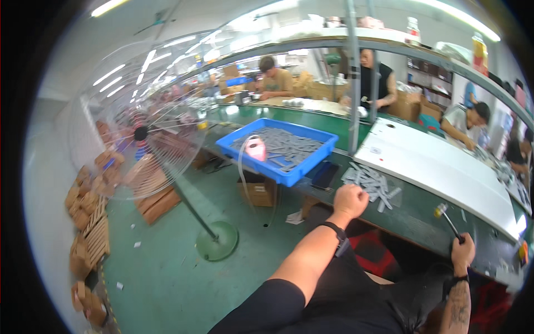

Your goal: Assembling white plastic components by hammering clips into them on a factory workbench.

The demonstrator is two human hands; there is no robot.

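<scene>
My left hand (pixel 350 201) is closed at the bench's near edge, beside a loose pile of flat grey strips (pixel 371 183). Its fingers are curled inward, and whatever they may hold is hidden. Farther right, my right hand (pixel 463 253) grips the dark handle of a small hammer (pixel 450 224). The hammer's yellowish head points away from me, over the green bench top, short of a long white panel (pixel 439 161). Many more grey strips lie in a blue tray (pixel 310 170) to the left, with a pink object (pixel 256 149) at its near side.
A large standing fan (pixel 142 133) on a green round base (pixel 217 241) stands left. A metal shelf post (pixel 353 83) rises behind the bench. A dark flat object (pixel 326 175) lies beside the tray. Co-workers sit or stand across the bench. Cardboard boxes (pixel 258 192) sit below and along the left wall.
</scene>
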